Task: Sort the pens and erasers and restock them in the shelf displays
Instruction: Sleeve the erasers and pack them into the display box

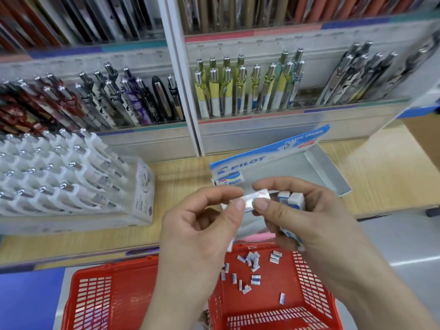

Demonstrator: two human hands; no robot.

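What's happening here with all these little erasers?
A person is restocking a stationery shelf. The left hand and right hand pinch one small eraser between them; the right also holds a few more erasers. The open Pilot eraser box waits on the shelf behind, and loose erasers lie in the red basket below.

**PILOT on the box, little else legible**

The raised flap of the eraser display box (273, 153) read "PILOT" in blue capitals, with "PLASTIC ERASER" in white on the blue band further along. The red patch beside that was too blurred for me to read. An eraser (229, 180) standing in the box's corner carried "PILOT" on its sleeve. The small wrapped eraser (256, 198) pinched between my left hand (202, 225) and right hand (300, 210) bore a red mark I could not make out. Print on the white pen case (142, 186) was illegible.
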